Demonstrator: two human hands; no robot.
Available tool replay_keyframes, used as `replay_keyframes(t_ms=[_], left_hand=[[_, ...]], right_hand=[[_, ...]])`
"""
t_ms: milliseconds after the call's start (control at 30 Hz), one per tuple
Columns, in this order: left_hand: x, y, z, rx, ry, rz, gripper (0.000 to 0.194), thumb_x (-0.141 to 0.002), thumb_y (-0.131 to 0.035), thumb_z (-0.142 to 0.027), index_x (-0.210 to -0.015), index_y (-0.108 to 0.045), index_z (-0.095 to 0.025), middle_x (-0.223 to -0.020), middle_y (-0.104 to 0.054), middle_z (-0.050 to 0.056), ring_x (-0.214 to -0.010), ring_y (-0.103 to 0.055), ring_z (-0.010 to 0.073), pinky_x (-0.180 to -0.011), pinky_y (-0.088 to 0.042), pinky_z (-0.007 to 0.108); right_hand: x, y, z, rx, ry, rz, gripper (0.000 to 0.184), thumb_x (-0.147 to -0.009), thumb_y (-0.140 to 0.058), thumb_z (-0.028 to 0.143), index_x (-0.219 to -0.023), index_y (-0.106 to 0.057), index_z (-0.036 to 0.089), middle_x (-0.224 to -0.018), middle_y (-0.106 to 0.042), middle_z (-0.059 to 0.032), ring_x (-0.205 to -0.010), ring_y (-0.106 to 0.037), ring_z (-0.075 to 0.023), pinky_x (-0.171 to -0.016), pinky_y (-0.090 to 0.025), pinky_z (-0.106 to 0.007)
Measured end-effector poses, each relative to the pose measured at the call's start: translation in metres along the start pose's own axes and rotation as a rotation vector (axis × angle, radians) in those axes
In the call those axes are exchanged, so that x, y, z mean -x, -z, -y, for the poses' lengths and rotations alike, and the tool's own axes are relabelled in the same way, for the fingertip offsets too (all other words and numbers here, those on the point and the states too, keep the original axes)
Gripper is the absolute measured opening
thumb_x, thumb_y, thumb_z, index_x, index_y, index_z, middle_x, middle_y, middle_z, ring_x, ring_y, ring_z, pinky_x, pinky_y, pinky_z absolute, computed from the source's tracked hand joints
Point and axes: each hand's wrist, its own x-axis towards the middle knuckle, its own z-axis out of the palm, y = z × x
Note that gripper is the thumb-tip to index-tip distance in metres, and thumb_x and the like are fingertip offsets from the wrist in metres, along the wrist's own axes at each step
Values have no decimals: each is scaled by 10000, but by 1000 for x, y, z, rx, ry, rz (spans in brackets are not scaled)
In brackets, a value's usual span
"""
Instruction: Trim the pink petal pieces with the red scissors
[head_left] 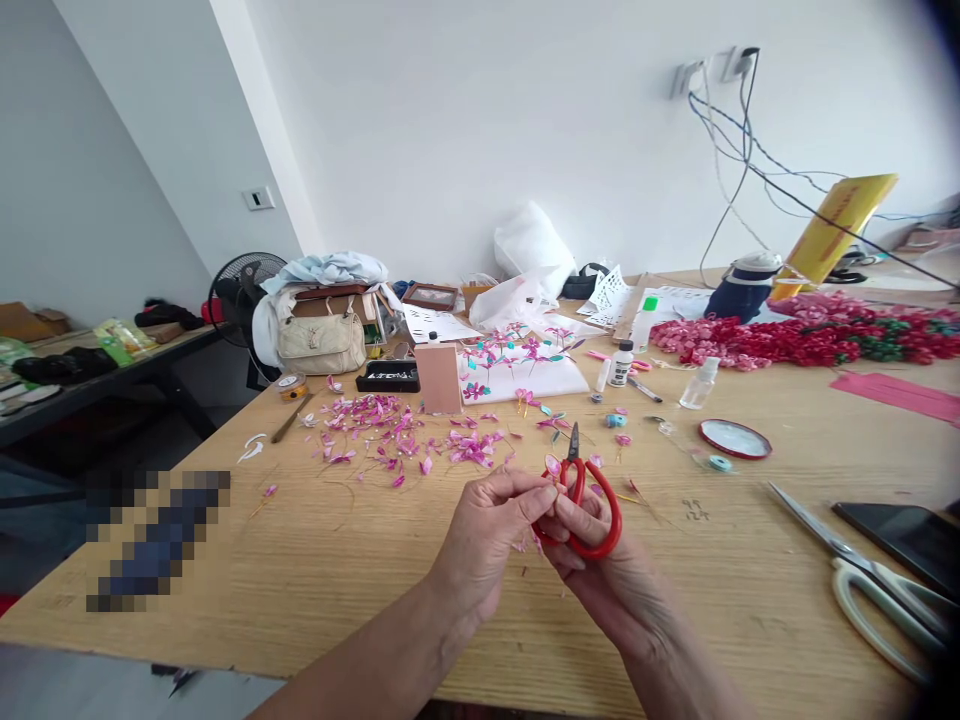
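My left hand (487, 530) is closed in a pinch on a small pink petal (553, 465) at the middle of the view. My right hand (600, 570) is closed around small red-handled scissors (613, 520), whose dark blades point up and away from me. Its thumb and fingertips meet my left fingertips at the petal's base, so what lies between them is partly hidden. Beyond my hands, loose pink petals (375, 415) are scattered on the wooden table (315, 580). Several pink and teal flowers (532, 350) stand by a pinkish block (440, 378).
Large pale-handled scissors (847, 590) and a black phone (900, 530) lie at right. Behind them are a red-rimmed dish (735, 438), a spray bottle (700, 383) and a pile of red-pink flowers (795, 340). A beige bag (322, 340) and a fan (244, 290) stand at back left.
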Motion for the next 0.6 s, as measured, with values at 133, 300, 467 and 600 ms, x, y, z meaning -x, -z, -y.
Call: replay_keyframes(t_ms=[133, 300, 467, 600], left_hand=[[1, 0, 5, 51, -49, -21, 102, -689, -686, -227, -691, -663, -128, -591, -606, 3, -575, -533, 98, -608, -421, 231], [0, 4, 0, -13, -74, -93, 88, -695, -683, -227, -674, -657, -146, -646, -624, -8, -643, -537, 86, -675, -421, 217], [2, 14, -14, -313, -16, -9, 115, -707, -647, -240, -672, -649, -131, -624, -618, 5, -605, -571, 113, -651, -447, 256], [2, 19, -26, -495, 51, 118, 72, -699, -617, -187, -665, -649, -132, -593, -587, -10, -587, -552, 106, -636, -442, 251]], right_hand=[[1, -2, -4, 11, 32, -35, 325, -618, -785, 311, -826, -556, 211, -569, -446, 62, -487, -371, -77, -391, -242, -142], [4, 2, -1, 71, 81, -95, 283, -643, -774, 276, -819, -571, 191, -629, -542, 33, -532, -436, -89, -493, -359, -187], [4, 9, 27, 305, 203, -129, 255, -686, -737, 316, -837, -578, 187, -766, -607, -13, -550, -432, -102, -497, -352, -226], [2, 6, 46, 579, 136, 15, 269, -678, -725, 360, -807, -569, 182, -713, -591, -9, -559, -440, -113, -479, -339, -233]])
